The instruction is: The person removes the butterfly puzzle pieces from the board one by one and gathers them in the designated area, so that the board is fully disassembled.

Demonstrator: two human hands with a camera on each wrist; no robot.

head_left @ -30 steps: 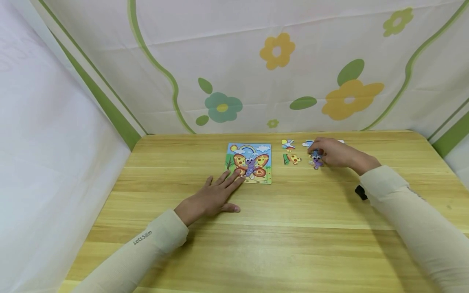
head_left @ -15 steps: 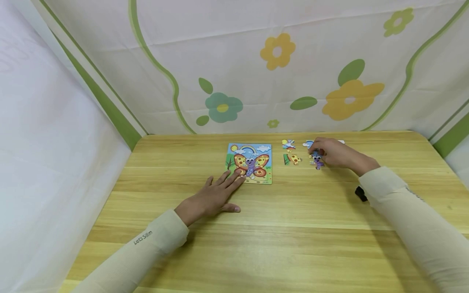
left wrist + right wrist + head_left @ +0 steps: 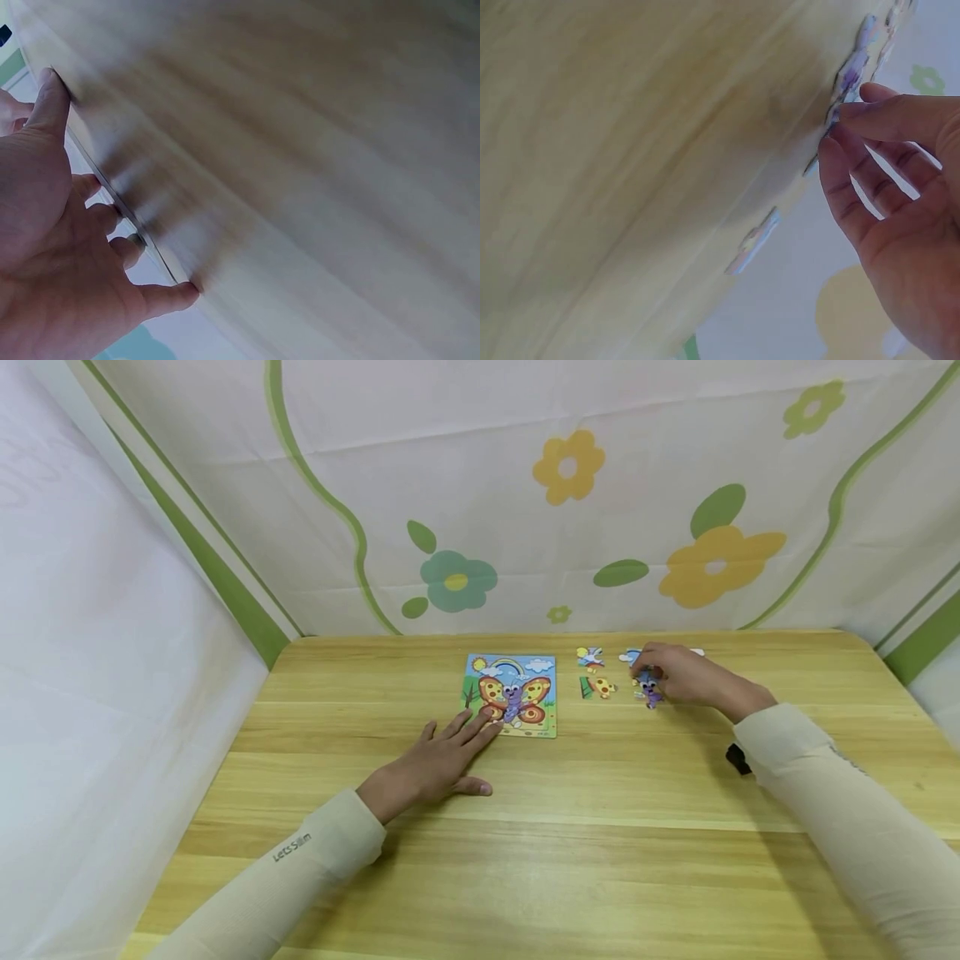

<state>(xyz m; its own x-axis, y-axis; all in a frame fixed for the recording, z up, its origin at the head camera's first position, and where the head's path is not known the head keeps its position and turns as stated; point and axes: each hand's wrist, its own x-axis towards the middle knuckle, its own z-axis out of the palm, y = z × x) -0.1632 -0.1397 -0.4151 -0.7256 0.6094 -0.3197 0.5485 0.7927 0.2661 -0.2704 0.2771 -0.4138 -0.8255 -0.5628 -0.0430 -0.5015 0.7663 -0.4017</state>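
Note:
In the head view, the fingers of my left hand (image 3: 435,767) lie straight and spread over the lower left corner of a square butterfly picture board (image 3: 519,670). The left wrist view shows this left hand (image 3: 67,240) from the palm side, its fingertips down at the board and table. Further right, my right hand (image 3: 690,675) pinches a purple puzzle piece (image 3: 650,693) with a butterfly's face, thumb and forefinger at its edge. Seen from the right wrist, the purple piece (image 3: 851,71) is flat on the table, partly hidden by the right hand (image 3: 911,180).
Between board and right hand lie a sun-and-bird puzzle piece (image 3: 590,656) and a yellow wing piece (image 3: 597,686). A rainbow piece (image 3: 628,655) and a whitish piece (image 3: 698,652) are partly behind the right hand. A black object (image 3: 738,758) sits beside the right sleeve.
The purple piece has shifted very slightly to the right under my right fingers. My left hand has stayed in place on the board.

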